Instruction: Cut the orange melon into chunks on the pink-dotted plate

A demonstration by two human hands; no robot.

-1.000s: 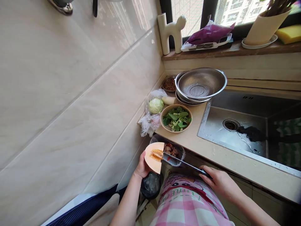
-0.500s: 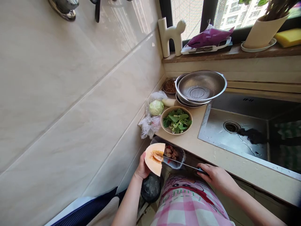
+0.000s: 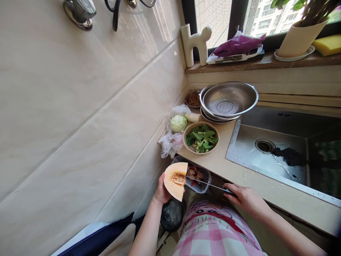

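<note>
My left hand (image 3: 162, 190) cradles a wedge of orange-fleshed melon (image 3: 173, 181) with its seedy hollow facing up. My right hand (image 3: 246, 199) grips the dark handle of a kitchen knife (image 3: 207, 184). The knife's thin steel blade reaches left, and its tip touches the melon's seed hollow. Just behind the wedge is a clear plastic tub (image 3: 197, 176) holding chopped food, partly hidden by the melon and blade.
The beige countertop (image 3: 226, 160) holds a woven bowl of leafy greens (image 3: 201, 138), a cabbage half in plastic (image 3: 178, 123) and a steel colander (image 3: 229, 99) on stacked bowls. A steel sink (image 3: 266, 153) lies to the right, below a windowsill. A dark bin (image 3: 172, 215) stands below my left hand.
The knife blade now looks thinner, turned more edge-on, with its tip in the seed hollow. My right hand has risen slightly. The view has drifted a little.
</note>
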